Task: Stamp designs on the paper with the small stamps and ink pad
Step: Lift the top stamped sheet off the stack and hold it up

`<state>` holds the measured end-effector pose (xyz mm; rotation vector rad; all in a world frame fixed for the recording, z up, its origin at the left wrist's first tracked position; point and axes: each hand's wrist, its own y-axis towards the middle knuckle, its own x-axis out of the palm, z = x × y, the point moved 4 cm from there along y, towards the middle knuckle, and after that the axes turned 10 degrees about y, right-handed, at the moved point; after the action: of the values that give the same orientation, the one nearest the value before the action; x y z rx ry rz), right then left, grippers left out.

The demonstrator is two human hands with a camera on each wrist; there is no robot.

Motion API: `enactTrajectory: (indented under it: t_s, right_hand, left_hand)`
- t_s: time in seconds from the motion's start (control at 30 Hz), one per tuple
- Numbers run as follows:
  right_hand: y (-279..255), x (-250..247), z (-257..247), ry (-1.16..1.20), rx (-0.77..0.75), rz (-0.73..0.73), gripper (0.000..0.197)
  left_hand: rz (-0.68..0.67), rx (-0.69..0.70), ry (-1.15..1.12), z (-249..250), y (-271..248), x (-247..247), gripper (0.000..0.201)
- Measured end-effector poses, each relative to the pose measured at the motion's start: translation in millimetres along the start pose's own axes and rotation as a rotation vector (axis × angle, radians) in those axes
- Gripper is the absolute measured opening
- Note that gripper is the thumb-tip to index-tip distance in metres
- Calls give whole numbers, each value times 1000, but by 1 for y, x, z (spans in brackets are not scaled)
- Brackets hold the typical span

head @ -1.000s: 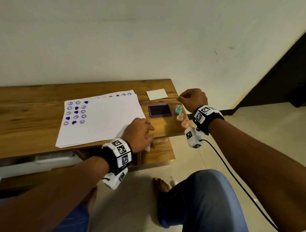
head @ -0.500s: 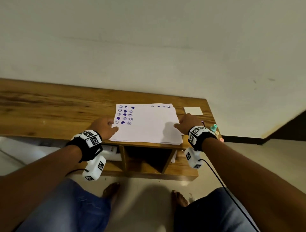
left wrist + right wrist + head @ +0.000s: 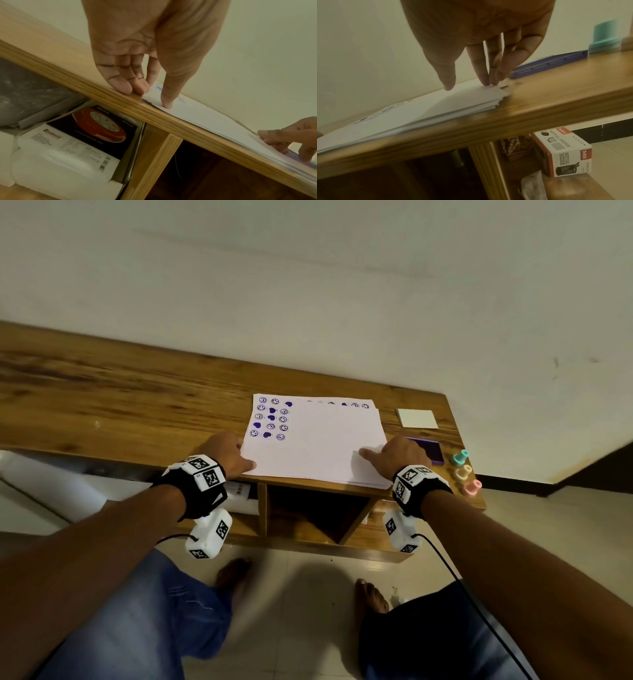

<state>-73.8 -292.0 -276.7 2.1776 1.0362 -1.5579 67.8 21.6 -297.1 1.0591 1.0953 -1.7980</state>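
A stack of white paper [image 3: 322, 443] lies on the wooden table [image 3: 137, 405], its top sheet stamped with purple smileys and hearts [image 3: 270, 417] at the far left. My left hand [image 3: 227, 451] rests at the stack's near-left corner, thumb pressing the paper [image 3: 197, 112], fingers straight on the table edge. My right hand [image 3: 397, 453] rests with straight fingertips on the near-right corner of the paper [image 3: 436, 106]. The purple ink pad [image 3: 432, 451] lies just right of it, seen edge-on as the ink pad [image 3: 551, 65]. Teal stamp [image 3: 459, 457], cream stamp [image 3: 463, 472] and pink stamp [image 3: 472, 487] stand along the right edge.
A white card [image 3: 417, 418] lies at the table's far right. Under the table, open cubbies hold a boxed clock [image 3: 89, 135] on the left and a metal-mesh holder box [image 3: 565, 151] on the right. The wall stands close behind. My knees and bare feet are below.
A second ago my left hand lay at the stack's near-right corner and my right fist was by the stamps. Now each hand rests at a near corner of the stack. The head view has shifted.
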Motion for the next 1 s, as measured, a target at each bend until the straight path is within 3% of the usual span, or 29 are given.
enactTrajectory:
  t_s: [0.1,0.3,0.47,0.6,0.8,1.0]
  right_hand:
    - [-7,2,-4,12,-3,-6,71]
    - [-18,13,-11,-106,-85,-15,75]
    - [-21,18,-13,-124,-97,6,71]
    - [-30,17,-18,-115,-135,43,64]
    - [-36,7,-21,355,-110,80,65]
    - [-27,-9,-22,878,-53,191,80]
  left_hand:
    - [5,-14,24,0,2,0,45]
    - [2,-43,45,-2,8,3,66]
    - [-12,-40,62,-2,12,4,66]
    - [-4,-12,89,-4,14,6,49]
    - [5,3,102,-2,13,6,57]
    - [18,27,97,-1,11,7,44]
